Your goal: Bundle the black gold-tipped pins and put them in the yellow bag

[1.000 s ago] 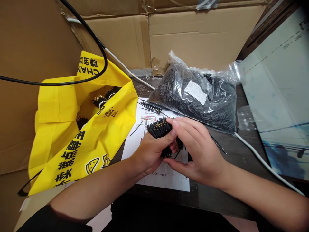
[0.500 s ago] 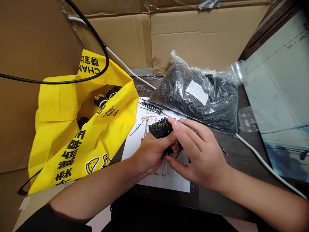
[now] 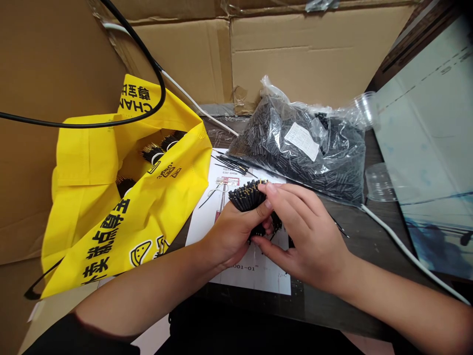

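Note:
A thick bundle of black wires (image 3: 247,196) with some gold-coloured tips is wrapped in my left hand (image 3: 231,231), above a printed paper sheet (image 3: 201,222). My right hand (image 3: 308,231) is at the bundle's right side, its index finger and thumb bent around it, fingertips on the wire ends at the top. What lies between my right fingers is partly hidden. Loose black wires (image 3: 232,163) lie on the sheet's upper edge, just behind the bundle.
A clear bag of short black tubes (image 3: 295,148) lies behind my hands. At the left stands a yellow bag (image 3: 162,197) holding more wire bundles (image 3: 152,153). Clear plastic cups (image 3: 380,182) and a white cable (image 3: 410,254) are at the right. Cardboard (image 3: 303,54) stands behind.
The fingers of my right hand have shifted slightly and drawn closer together at the top of the bundle. My left hand keeps its hold.

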The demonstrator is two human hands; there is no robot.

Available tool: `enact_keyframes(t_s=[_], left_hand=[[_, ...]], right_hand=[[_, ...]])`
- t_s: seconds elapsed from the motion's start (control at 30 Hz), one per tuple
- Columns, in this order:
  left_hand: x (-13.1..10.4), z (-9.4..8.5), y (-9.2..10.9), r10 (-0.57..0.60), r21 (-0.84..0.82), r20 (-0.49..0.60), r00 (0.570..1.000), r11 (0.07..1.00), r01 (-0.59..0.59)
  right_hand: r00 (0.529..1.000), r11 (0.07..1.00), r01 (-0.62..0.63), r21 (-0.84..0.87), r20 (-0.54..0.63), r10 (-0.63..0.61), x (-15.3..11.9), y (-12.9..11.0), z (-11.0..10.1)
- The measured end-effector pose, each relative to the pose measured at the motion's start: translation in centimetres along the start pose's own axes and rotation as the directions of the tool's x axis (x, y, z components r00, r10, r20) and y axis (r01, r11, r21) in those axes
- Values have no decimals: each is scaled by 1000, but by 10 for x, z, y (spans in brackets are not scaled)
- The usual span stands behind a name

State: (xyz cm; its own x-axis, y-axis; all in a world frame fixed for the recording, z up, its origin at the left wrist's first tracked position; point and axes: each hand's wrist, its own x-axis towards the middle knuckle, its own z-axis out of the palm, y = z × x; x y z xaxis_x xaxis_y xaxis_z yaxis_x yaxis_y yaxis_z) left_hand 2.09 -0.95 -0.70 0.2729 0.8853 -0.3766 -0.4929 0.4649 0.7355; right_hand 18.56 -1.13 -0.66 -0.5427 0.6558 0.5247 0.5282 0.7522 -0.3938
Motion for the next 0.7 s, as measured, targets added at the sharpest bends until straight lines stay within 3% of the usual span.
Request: enact_keyframes(t_s=[0.3,0.7], left_hand=[[-2,1,-1,-5,16,-19,1000,1000,6],[-2,0,-6,-25,-42,-21,999,999,24]], right_hand=[[998,1000,-25,16,62,23,1,2,9],[997,981,-45,190,76,31,2,2,11]])
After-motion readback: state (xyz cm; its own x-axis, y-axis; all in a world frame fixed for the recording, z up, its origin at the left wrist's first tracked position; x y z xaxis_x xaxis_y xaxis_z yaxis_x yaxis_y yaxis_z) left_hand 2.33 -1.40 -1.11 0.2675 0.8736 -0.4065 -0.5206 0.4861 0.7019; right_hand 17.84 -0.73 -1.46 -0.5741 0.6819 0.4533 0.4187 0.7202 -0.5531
